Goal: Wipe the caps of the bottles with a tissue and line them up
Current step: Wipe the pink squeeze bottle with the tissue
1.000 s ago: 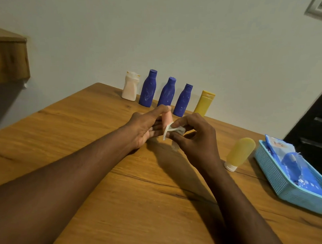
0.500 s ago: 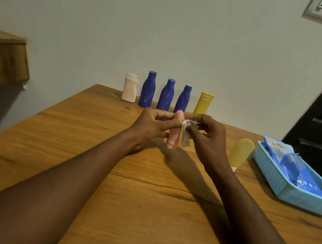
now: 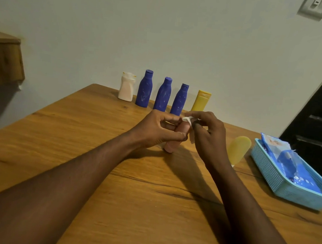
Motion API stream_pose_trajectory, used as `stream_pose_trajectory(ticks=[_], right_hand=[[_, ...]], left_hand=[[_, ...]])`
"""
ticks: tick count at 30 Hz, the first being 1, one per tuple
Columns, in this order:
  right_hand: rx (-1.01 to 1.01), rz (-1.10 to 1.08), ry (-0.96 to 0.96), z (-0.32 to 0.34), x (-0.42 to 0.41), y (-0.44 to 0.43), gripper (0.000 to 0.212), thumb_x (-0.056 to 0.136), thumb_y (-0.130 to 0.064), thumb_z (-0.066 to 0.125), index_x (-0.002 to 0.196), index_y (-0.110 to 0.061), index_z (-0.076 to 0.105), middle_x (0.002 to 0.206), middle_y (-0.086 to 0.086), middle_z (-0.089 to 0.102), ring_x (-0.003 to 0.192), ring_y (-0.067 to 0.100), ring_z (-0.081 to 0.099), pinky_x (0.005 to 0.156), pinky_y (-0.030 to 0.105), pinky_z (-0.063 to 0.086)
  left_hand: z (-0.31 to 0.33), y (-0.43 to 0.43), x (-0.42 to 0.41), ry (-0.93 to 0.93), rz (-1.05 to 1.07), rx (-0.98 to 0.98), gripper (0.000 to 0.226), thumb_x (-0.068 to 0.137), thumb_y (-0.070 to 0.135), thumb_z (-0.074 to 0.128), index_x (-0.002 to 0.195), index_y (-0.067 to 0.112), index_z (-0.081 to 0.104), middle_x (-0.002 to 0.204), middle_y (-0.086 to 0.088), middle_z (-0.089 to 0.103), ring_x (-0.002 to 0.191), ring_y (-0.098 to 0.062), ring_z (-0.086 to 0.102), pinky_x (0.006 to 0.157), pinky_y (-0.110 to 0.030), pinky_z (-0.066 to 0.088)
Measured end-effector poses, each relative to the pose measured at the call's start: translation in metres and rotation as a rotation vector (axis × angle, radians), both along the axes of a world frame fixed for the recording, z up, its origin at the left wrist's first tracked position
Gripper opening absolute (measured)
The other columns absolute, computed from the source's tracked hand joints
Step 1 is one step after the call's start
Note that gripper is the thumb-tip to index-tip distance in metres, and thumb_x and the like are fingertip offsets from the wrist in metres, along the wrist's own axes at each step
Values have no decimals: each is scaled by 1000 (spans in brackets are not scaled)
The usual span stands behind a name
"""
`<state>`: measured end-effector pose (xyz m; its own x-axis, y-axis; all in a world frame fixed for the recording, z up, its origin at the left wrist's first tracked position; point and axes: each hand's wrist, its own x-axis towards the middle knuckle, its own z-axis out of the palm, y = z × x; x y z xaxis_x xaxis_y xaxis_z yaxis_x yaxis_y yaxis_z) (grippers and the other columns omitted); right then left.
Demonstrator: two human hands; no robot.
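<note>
My left hand (image 3: 156,130) grips a small pink bottle (image 3: 172,145) that stands upright on the wooden table (image 3: 79,135). My right hand (image 3: 207,136) pinches a white tissue (image 3: 187,119) against the bottle's top; the cap is hidden under the tissue and fingers. Along the wall stands a row: a white bottle (image 3: 127,87), three blue bottles (image 3: 144,89) (image 3: 163,95) (image 3: 179,100) and a yellow tube (image 3: 201,101). Another yellow tube (image 3: 238,149) stands cap-down to the right of my right hand.
A light blue basket (image 3: 267,168) holding blue packets of wipes sits at the table's right edge. A wooden shelf (image 3: 4,61) hangs on the left wall. A dark door frame rises at the far right.
The pink bottle went from tilted in my left hand to upright on the table. My right hand brought the tissue up over its top.
</note>
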<state>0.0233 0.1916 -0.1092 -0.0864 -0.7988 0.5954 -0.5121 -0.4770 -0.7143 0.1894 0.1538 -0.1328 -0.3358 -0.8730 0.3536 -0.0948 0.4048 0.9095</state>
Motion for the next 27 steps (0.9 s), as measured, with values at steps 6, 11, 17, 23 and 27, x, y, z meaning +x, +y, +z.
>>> stream_pose_trajectory(ticks=[6,11,17,23,27], right_hand=[[117,-19,-28,0,-1,-3,25,99,-8,56,112,-14,76,110,0,71,105,16,62,91,46,58],[63,-124,-67,-2,0,-4,22,98,-9,59,111,-14,76,105,-2,71,97,13,63,88,43,59],[-131,-236,-91,5,-7,-4,24,98,-10,58,115,-17,73,113,-6,69,95,0,59,76,11,48],[-237,-279,-89,11,-10,-2,22,97,-10,60,114,-14,73,111,-3,69,96,4,60,70,5,46],[-276,-289,-106,16,-15,-1,23,97,-14,60,116,-13,73,113,-1,69,97,4,60,70,4,47]], left_hand=[[2,1,0,-23,0,-31,55,80,20,86,132,21,68,121,9,72,108,-6,68,80,-24,61],[-1,-3,-3,-34,84,-61,47,79,28,87,123,19,71,115,7,72,108,-9,67,85,-25,58],[-1,-1,-10,-49,173,-98,47,76,38,88,117,23,69,109,11,70,99,-3,67,76,-17,56],[-2,9,-31,-54,233,-151,48,73,44,90,111,27,66,104,12,70,94,3,67,71,-15,58],[2,14,-44,-68,255,-188,51,73,47,87,112,25,63,104,11,69,90,2,66,69,-9,54]])
